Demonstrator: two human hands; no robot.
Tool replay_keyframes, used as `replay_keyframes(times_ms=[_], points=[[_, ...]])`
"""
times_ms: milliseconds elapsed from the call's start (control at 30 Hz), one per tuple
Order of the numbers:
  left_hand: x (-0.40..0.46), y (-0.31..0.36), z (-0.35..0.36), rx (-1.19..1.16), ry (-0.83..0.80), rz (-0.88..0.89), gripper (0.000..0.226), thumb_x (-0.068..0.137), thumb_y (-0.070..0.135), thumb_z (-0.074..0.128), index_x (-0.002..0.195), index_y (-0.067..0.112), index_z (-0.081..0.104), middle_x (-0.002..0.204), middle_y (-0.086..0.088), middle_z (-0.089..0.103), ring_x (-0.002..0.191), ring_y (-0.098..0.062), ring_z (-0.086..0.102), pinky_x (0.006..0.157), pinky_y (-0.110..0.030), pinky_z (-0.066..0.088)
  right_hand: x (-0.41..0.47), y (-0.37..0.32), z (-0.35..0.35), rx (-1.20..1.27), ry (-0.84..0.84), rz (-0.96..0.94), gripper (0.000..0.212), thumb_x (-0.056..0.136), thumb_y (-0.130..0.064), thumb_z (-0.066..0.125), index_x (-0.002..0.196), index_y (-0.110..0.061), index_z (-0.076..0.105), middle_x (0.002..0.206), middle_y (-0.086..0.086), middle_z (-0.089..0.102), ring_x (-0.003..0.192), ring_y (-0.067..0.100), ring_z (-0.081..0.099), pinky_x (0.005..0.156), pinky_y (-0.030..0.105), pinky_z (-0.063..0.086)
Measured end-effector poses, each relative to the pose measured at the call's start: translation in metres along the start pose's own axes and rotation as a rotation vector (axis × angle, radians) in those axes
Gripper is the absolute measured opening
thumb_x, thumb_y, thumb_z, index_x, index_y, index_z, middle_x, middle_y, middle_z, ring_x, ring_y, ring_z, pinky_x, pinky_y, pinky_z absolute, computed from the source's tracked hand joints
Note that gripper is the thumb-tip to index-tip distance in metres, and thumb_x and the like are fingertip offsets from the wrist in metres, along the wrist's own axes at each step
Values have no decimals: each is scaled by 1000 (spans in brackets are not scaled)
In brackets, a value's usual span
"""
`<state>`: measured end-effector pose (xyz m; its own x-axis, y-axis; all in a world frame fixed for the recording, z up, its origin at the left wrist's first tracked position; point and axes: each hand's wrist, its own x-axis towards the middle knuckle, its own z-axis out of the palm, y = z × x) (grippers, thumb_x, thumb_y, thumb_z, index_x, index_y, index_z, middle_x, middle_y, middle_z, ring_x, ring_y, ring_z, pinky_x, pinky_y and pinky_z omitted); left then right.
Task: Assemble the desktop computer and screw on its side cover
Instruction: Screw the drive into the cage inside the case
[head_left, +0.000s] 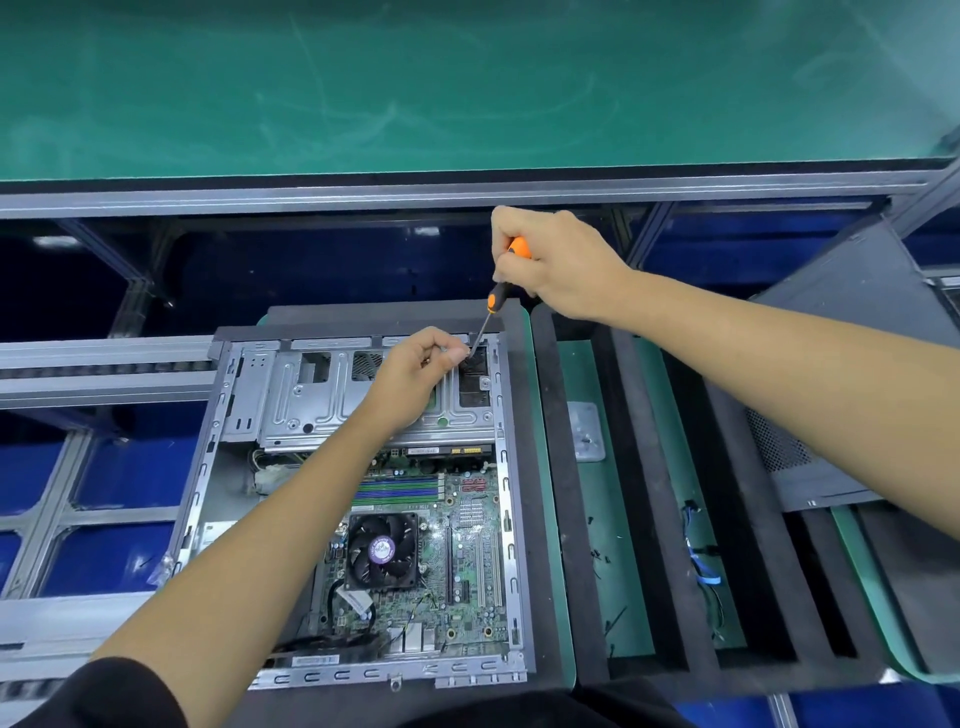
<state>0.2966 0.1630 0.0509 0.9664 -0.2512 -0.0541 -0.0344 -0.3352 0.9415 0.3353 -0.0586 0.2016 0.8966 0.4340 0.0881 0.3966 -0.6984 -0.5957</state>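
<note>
At the far right corner of the open computer case (363, 493), right hand (561, 265) grips the screwdriver (496, 296); left hand (415, 369) pinches at its tip. Internals fitted; side cover (852, 364), leaning at right, not yet mounted or screwed

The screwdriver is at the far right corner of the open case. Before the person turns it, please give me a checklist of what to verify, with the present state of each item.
1. Right hand grips the screwdriver handle: ok.
2. Screwdriver tip reaches the far right corner of the computer case: ok, it points down there.
3. Tip seated in a screw head: cannot tell, too small and partly hidden by the fingers.
4. Left hand steadies the spot beside the tip: ok, its fingertips pinch right there.
5. Side cover out of the way: ok, the dark panel lies to the right, off the case.
6. Spare screws at hand: ok, small dark pieces lie in the foam tray.
</note>
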Motion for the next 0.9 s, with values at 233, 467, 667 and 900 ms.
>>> replay_keyframes(times_ms=[233, 467, 667, 900], points=[[0, -1, -2, -43, -9, 0, 11, 101, 30, 61, 95, 36, 68, 79, -8, 54, 76, -9, 50, 75, -24, 43, 2, -8, -3, -41, 12, -52, 7, 94, -22, 49, 87, -22, 51, 70, -22, 64, 84, 11, 70, 72, 37, 52], [1, 0, -1, -30, 13, -1, 11, 101, 36, 60, 95, 42, 67, 92, -21, 62, 80, -9, 55, 80, -26, 47, 6, -12, -8, -36, 34, -72, 7, 92, -24, 50, 86, -22, 52, 73, -24, 64, 86, 12, 69, 69, 35, 47], [1, -3, -1, -52, 14, 0, 9, 100, 38, 60, 97, 41, 68, 94, -18, 64, 84, -10, 58, 83, -25, 47, 7, -13, -5, -28, 21, -61, 7, 92, -22, 50, 85, -20, 52, 73, -19, 65, 84, 15, 70, 69, 36, 48], [2, -3, -2, -110, 19, -7, 10, 101, 38, 60, 97, 38, 69, 84, -7, 62, 82, -6, 56, 82, -18, 46, 8, -15, -5, -26, 28, -62, 8, 92, -21, 49, 84, -21, 51, 74, -14, 66, 81, 15, 69, 66, 35, 49]])
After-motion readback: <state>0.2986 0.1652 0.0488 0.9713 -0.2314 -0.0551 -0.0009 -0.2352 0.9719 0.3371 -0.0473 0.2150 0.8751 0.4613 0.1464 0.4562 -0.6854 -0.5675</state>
